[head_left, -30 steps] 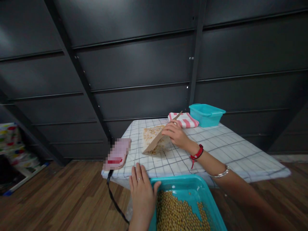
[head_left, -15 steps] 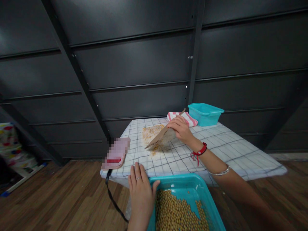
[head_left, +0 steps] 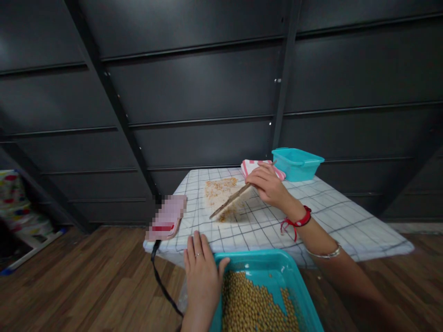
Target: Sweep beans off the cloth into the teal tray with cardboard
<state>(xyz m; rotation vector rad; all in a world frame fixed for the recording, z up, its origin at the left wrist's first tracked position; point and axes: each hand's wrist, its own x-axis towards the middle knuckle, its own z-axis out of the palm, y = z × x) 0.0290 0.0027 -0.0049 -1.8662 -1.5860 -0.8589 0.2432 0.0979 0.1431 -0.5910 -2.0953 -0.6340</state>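
My right hand grips the upper end of a thin brown cardboard piece, which tilts down to the left. Its lower edge is over a pale patch strewn with small yellow bits on the checked tablecloth. Whether the cardboard touches the cloth I cannot tell. Beside the turquoise basin, my left hand lies with its fingers stretched out at the table's front edge. Its thumb is on the basin's left rim. Many round yellowish beans lie in the basin, in front of the table.
A second turquoise basin stands at the back right, next to a pink-and-white striped cloth. At the left corner of the tablecloth lies a pink phone-like item with a black cord hanging from that corner. A dark panelled wall rises behind.
The cardboard has shifted slightly right and turned more edge-on, with my right hand moving a little right and down. Yellow bits on the patch are spread differently. My left hand stays put.
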